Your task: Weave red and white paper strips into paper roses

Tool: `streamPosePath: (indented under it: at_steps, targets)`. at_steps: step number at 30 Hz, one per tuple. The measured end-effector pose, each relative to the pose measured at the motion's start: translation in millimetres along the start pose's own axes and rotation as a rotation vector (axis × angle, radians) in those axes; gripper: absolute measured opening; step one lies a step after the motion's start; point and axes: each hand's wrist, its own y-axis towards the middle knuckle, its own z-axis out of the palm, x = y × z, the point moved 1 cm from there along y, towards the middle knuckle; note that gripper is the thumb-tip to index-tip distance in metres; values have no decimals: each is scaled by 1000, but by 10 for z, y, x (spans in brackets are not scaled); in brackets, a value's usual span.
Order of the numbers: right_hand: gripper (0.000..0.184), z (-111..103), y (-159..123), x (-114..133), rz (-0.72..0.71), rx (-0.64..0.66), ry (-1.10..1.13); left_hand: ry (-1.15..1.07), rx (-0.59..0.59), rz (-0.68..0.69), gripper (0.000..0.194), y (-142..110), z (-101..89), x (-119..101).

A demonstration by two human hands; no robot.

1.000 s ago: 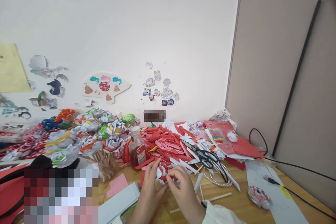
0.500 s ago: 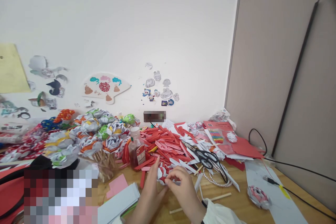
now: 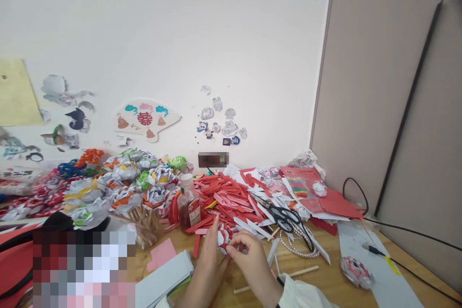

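Observation:
Between my two hands is a small red-and-white paper flower (image 3: pixel 223 238), partly covered by my fingers. My left hand (image 3: pixel 209 256) cups it from the left, one finger pointing up along its side and the thumb beneath. From the right, my right hand (image 3: pixel 250 256) pinches the flower's near edge with thumb and forefinger, the other fingers curled. Just beyond lies a heap of folded red and pink paper strips (image 3: pixel 231 196). A bottle of brownish liquid with a white cap (image 3: pixel 189 209) stands behind my left hand.
Black-handled scissors (image 3: pixel 285 219) and a pearl string (image 3: pixel 294 246) lie to the right, near wooden sticks (image 3: pixel 303 270). Another paper flower (image 3: pixel 356 272) rests farther right beside a black cable (image 3: pixel 407 267). At left are bunched paper flowers (image 3: pixel 124 192) and stacked white paper (image 3: pixel 166 279).
The view has shifted very slightly. Both hands keep nearly the same pose around the paper flower, with no other clear difference.

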Motion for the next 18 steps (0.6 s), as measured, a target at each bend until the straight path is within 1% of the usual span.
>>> streamPosePath:
  at_steps: [7, 11, 16, 18]
  targets:
    - [13, 23, -4, -31, 21, -44, -39, -4, 6, -15, 73, -8, 19, -18]
    - [14, 0, 5, -45, 32, -11, -42, -38, -1, -30, 72, -11, 28, 2]
    - [6, -55, 29, -61, -13, 40, 7, -76, -27, -50, 70, -4, 19, -1]
    - [8, -65, 34, -62, -22, 42, 11, -77, -31, -47, 69, -3, 19, -3]
